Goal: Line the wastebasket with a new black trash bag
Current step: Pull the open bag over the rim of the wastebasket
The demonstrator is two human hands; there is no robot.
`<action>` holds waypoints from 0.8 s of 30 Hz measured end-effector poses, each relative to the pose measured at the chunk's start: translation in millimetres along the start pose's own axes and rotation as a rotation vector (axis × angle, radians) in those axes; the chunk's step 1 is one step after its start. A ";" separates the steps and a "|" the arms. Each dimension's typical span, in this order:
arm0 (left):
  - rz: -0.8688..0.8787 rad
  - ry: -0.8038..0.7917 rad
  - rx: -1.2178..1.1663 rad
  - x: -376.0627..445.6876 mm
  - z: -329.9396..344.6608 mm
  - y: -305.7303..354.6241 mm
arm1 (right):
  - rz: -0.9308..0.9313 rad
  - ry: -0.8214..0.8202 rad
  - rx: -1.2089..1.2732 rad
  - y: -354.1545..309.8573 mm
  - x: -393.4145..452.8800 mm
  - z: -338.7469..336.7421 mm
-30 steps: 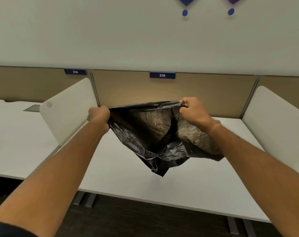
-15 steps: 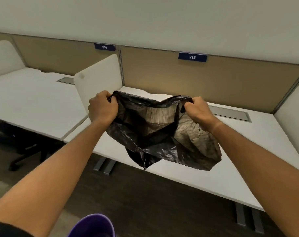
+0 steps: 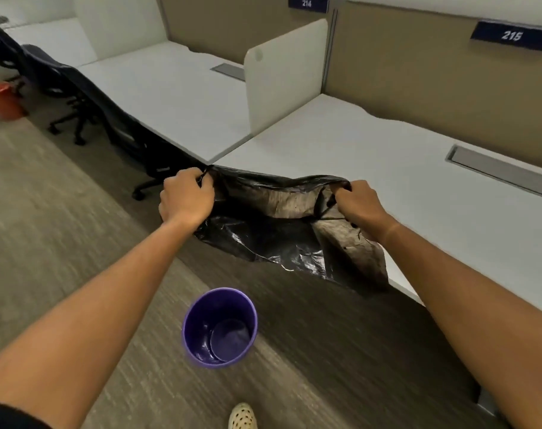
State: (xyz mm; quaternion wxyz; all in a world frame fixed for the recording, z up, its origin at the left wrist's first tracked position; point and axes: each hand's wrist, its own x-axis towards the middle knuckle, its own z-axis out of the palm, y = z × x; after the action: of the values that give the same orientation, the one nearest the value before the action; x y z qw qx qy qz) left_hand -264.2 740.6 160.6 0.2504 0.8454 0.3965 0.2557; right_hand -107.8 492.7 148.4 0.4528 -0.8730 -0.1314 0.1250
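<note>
A thin black trash bag (image 3: 282,230) hangs in the air between my two hands, its mouth stretched open and its body sagging down to the right. My left hand (image 3: 186,201) grips the left side of the bag's rim. My right hand (image 3: 359,205) grips the right side of the rim. A round purple wastebasket (image 3: 192,329) stands upright on the carpet below the bag and a little to its left, close in front of my foot. Its inside is bare, with nothing lining it.
A white desk (image 3: 387,156) marked 215 runs behind the bag, its front edge close to my right arm. A white divider (image 3: 282,75) separates it from the desk marked 214. Black office chairs (image 3: 87,97) stand at the left. An orange bucket (image 3: 3,100) sits far left.
My view has tilted down and left, so the purple wastebasket and carpet now show fully. Both hands have lowered the open bag from desk height toward the floor.
</note>
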 end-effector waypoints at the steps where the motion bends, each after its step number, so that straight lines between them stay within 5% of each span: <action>1: -0.011 -0.006 0.012 -2.6 -1.6 -16.3 | 0.004 -0.025 -0.021 -0.5 -3.0 15.1; 7: -0.142 -0.088 0.053 -16.2 -5.3 -110.6 | 0.073 -0.160 -0.054 7.6 -15.6 114.6; 18: -0.267 -0.472 0.137 -16.7 36.7 -304.4 | 0.323 -0.230 -0.200 95.0 -23.2 307.2; 24: -0.329 -0.374 -0.019 -30.5 109.0 -378.0 | 0.350 -0.138 -0.261 153.6 -14.7 370.7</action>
State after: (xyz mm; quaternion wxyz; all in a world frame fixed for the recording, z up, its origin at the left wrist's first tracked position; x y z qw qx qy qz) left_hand -417.4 903.9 -164.3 0.3655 0.7998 0.4730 0.0544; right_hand -228.7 683.3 -183.7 0.2975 -0.9230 -0.0238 0.2429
